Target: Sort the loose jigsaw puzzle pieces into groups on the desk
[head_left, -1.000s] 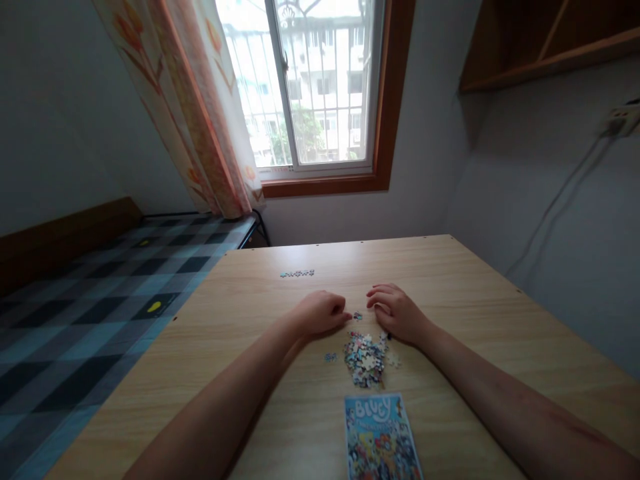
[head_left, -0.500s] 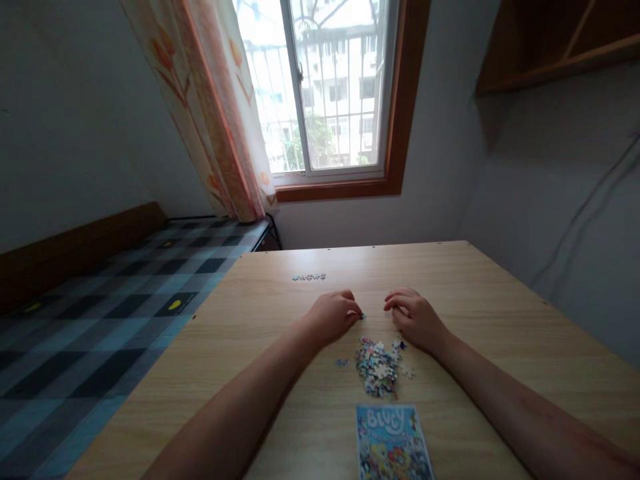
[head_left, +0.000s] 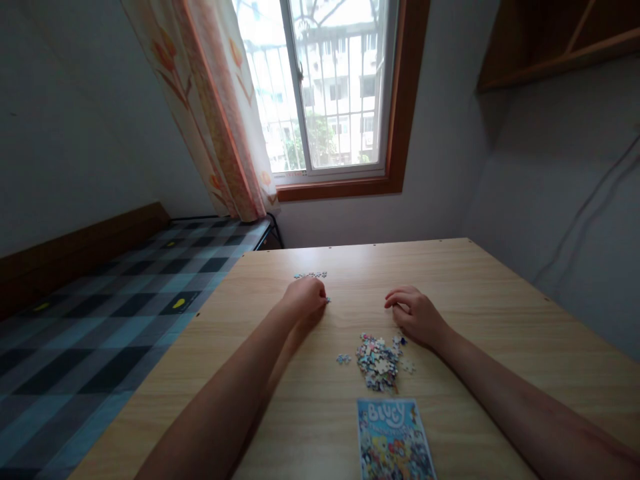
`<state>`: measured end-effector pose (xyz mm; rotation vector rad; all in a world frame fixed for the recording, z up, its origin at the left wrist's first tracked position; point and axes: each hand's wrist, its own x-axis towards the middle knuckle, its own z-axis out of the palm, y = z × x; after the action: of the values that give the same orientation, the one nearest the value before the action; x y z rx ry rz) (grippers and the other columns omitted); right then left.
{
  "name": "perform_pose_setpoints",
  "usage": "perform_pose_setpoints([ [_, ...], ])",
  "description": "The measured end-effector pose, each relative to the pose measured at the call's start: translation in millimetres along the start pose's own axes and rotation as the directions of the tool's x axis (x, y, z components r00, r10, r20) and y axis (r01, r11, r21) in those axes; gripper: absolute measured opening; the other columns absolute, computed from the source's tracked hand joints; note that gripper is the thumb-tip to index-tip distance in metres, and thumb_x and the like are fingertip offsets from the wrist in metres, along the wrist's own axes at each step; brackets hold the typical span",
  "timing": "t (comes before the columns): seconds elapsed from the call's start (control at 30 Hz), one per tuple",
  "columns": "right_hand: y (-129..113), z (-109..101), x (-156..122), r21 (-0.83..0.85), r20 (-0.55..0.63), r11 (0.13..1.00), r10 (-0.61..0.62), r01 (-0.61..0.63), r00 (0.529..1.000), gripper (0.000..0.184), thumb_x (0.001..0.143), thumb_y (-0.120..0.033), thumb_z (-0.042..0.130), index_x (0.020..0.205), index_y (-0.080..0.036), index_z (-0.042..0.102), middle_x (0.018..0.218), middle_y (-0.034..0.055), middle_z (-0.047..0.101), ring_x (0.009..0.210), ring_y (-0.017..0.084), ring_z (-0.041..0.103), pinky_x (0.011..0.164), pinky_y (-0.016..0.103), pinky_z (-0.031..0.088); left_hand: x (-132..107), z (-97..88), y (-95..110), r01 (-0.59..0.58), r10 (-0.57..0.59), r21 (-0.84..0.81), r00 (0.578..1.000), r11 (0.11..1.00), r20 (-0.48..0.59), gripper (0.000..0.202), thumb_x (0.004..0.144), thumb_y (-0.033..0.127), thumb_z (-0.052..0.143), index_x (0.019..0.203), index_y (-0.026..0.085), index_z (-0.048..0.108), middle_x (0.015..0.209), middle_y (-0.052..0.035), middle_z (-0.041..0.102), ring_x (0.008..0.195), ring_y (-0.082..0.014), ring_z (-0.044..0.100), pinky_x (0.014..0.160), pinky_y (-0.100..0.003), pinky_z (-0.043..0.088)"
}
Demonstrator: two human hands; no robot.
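My left hand [head_left: 305, 298] rests on the wooden table [head_left: 475, 280], fingers pinched on a small puzzle piece at its fingertips, just short of a short row of joined puzzle pieces [head_left: 311, 275]. My right hand [head_left: 416, 316] lies on the table with fingers curled loosely; whether it holds anything is hidden. A pile of loose puzzle pieces [head_left: 379, 361] sits just in front of my right wrist, with a small separate piece [head_left: 343, 359] to its left. A Bluey picture card [head_left: 395, 440] lies at the near edge.
A bed with a blue and black checked cover [head_left: 100, 313] stands along the table's left side. Behind are a window [head_left: 330, 87] with a patterned curtain [head_left: 215, 107] and a wooden shelf [head_left: 555, 40] on the right wall.
My left hand took a piece from between the hands and moved it left and away, toward the joined row. My right hand stayed almost still.
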<state>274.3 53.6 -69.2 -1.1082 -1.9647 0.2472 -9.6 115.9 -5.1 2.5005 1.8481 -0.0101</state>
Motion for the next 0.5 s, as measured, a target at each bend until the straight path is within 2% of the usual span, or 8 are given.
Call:
perform_pose_setpoints([
  [0.13,1,1,0,-0.004,-0.010,1.000,0.017,-0.017,1.000,0.024,0.075,-0.008,0.049,0.075,-0.020,0.069,0.091,0.0035,0.069,0.094,0.018,0.060,0.091,0.033,0.044,3,-5.1,-37,0.165,-0.165,-0.026,0.986,0.986,0.003,0.013,0.071,0.033,0.069,0.078,0.026,0.077,0.084,-0.0049,0.075,0.073,-0.0198,0.064,0.062,-0.026,0.043],
  [0.23,3,1,-1,-0.007,-0.007,1.000,0.022,-0.022,1.000,0.025,0.075,-0.008,0.049,0.076,-0.020,0.070,0.091,0.0034,0.069,0.094,0.018,0.060,0.091,0.033,0.044,4,-3.3,-68,0.252,-0.255,-0.056,0.966,0.966,-0.044,0.015,0.071,0.037,0.069,0.079,0.026,0.078,0.083,-0.0055,0.075,0.074,-0.0208,0.065,0.064,-0.027,0.043],
  [0.37,4,1,-1,-0.019,0.003,1.000,0.012,-0.012,1.000,0.024,0.075,-0.009,0.048,0.075,-0.020,0.070,0.091,0.0036,0.069,0.094,0.018,0.060,0.090,0.033,0.044,7,8.1,-101,0.193,-0.217,-0.205,0.971,0.960,-0.103,0.020,0.073,0.037,0.067,0.083,0.024,0.078,0.084,-0.0050,0.075,0.078,-0.0203,0.066,0.067,-0.026,0.043],
  [0.5,4,1,0,-0.021,0.008,1.000,0.011,-0.011,1.000,0.024,0.075,-0.009,0.048,0.076,-0.020,0.069,0.090,0.0035,0.069,0.093,0.018,0.060,0.089,0.032,0.044,11,23.3,-119,0.128,-0.209,-0.368,0.960,0.921,-0.188,0.034,0.080,0.046,0.058,0.089,0.021,0.078,0.083,-0.0057,0.076,0.077,-0.0200,0.066,0.067,-0.027,0.044],
])
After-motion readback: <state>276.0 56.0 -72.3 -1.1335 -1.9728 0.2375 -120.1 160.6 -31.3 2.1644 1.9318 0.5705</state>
